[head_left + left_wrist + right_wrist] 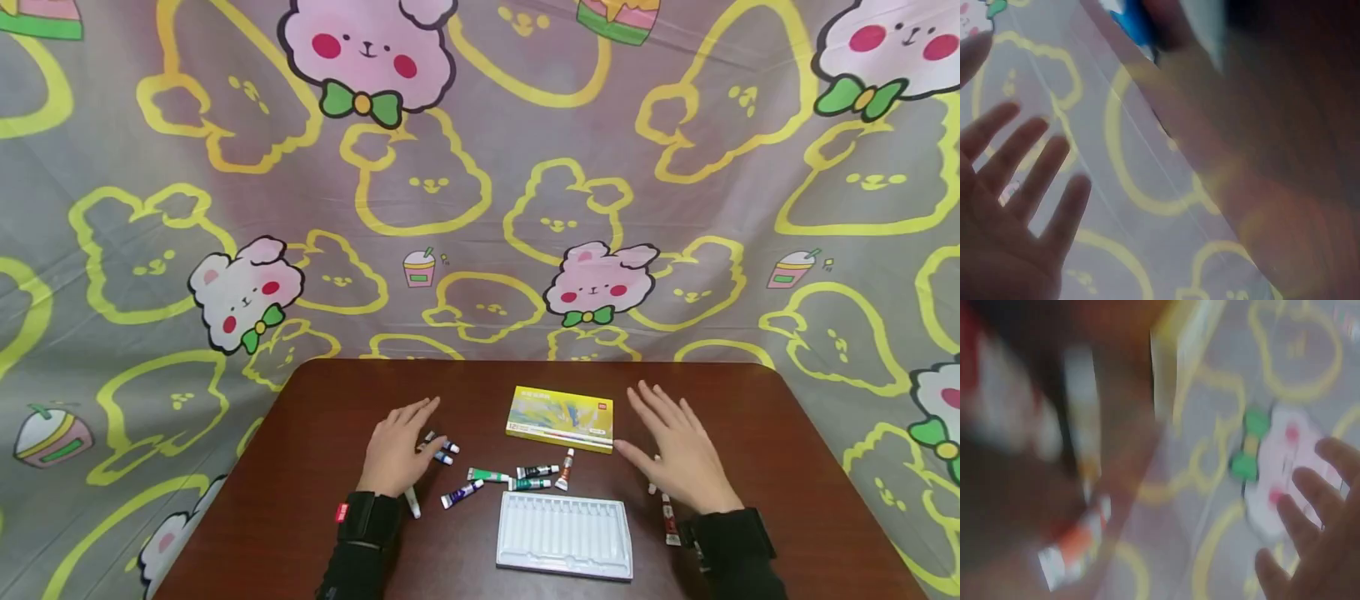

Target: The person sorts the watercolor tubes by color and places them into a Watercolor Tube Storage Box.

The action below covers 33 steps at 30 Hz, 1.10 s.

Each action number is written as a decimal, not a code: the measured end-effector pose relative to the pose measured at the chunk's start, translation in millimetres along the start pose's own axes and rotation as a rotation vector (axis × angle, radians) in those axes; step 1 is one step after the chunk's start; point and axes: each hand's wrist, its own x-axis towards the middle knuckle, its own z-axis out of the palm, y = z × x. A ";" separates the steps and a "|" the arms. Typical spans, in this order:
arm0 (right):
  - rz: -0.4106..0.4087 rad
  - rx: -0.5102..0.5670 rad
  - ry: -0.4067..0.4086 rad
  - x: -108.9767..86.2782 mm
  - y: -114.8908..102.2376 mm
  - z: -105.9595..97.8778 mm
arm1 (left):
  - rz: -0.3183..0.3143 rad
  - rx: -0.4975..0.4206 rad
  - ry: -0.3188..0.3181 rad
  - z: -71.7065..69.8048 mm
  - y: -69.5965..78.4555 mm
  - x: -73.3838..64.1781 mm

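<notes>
My left hand (396, 448) hovers over the left part of the table, fingers spread and holding nothing. Paint tubes with blue labels (442, 458) and a white-ended tube (412, 502) show partly from under it. On the right, my right hand (677, 450) is likewise spread, its thumb close to the right edge of a yellow paint box (561, 419). Below that hand lies a tube with a dark red label (670, 521), and another is mostly hidden by the palm. In both wrist views the fingers are straight and apart.
A white plastic tray (564, 533) with narrow slots sits at the table's front middle. Between it and the box lie a green tube (487, 475), a purple-blue tube (462, 494), a black tube (537, 472), a teal tube (529, 484) and a brown tube (565, 469). A patterned cloth (480, 183) hangs behind.
</notes>
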 end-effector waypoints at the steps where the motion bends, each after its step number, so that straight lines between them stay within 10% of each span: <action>1: -0.030 0.019 -0.024 -3.0 -6.4 3.4 | 0.008 -0.022 -0.017 -0.3 2.4 -0.5; 11: -0.294 0.192 -0.352 -41.0 -55.5 36.2 | 0.094 -0.118 -0.254 -1.9 23.1 -14.8; 21: -0.323 0.174 -0.407 -34.7 -59.1 33.7 | -0.078 -0.234 -0.441 -25.2 -25.6 -17.9; 33: -0.318 0.186 -0.404 -37.1 -58.4 35.9 | 0.049 -0.171 -0.400 -4.1 -31.1 -20.6</action>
